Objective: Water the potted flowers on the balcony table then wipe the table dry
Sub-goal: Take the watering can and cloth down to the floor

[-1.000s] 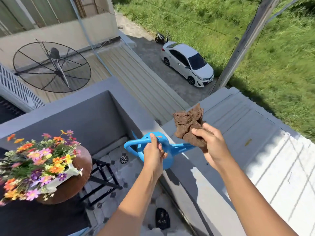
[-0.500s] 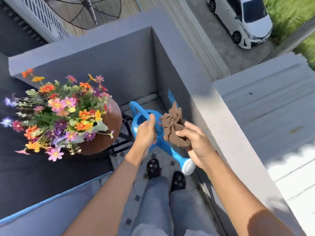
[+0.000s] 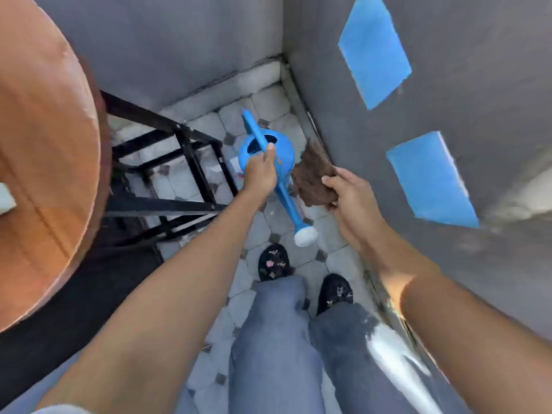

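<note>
My left hand (image 3: 260, 172) grips the handle of a blue watering can (image 3: 268, 153), held low over the tiled floor with its white-tipped spout (image 3: 304, 236) pointing back toward my feet. Just to its right, my right hand (image 3: 349, 198) holds a crumpled brown cloth (image 3: 313, 180) close to the grey wall. The round brown wooden table (image 3: 44, 162) fills the left edge of the view. Only a white corner of the flower pot (image 3: 6, 200) shows at the far left; the flowers are out of view.
The table's black metal frame (image 3: 179, 174) stands on the tiled floor (image 3: 268, 100) left of the can. Grey balcony walls (image 3: 448, 121) meet in a corner ahead and close in on the right, with two blue patches. My legs and dark shoes (image 3: 273, 262) are below.
The view has tipped from over the balcony wall straight down to the floor. Both hands lowered the watering can and cloth toward the corner tiles. The flowers left the view.
</note>
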### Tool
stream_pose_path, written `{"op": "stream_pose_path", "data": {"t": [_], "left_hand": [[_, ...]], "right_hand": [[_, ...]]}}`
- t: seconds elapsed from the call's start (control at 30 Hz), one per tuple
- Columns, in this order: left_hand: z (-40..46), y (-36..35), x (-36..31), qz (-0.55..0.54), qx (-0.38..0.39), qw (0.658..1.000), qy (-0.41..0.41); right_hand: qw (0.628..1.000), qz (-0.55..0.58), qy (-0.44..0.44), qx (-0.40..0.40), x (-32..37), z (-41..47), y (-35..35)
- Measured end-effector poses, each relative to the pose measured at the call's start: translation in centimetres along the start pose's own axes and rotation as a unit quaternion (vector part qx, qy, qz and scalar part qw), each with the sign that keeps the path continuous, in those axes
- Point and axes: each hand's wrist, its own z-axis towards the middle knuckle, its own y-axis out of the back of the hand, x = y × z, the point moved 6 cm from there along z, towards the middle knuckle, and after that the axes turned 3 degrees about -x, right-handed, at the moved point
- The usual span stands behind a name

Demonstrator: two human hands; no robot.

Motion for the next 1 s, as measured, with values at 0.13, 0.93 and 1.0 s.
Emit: {"op": "stream_pose_path", "data": {"t": [0.13,0.93,1.0], "left_hand": [[7.3,-4.2,4.9,0.011,-0.003,1.0,0.006],[6.6,-4.0,7.0,-0.47,0.181,0.861,0.074],[6.6,-3.8,7.7,-0.443,0.16,0.88,0.054]], "right_hand": [[1.0,-0.015,0.002,0.003,-3.6,6.8,0.1],[0.95,-0.106,-0.055,0.29,-4.3,18.7,-6.8],[0.959,-0.121,-0.048,0.252,-4.1,20.3,-7.4]]}}
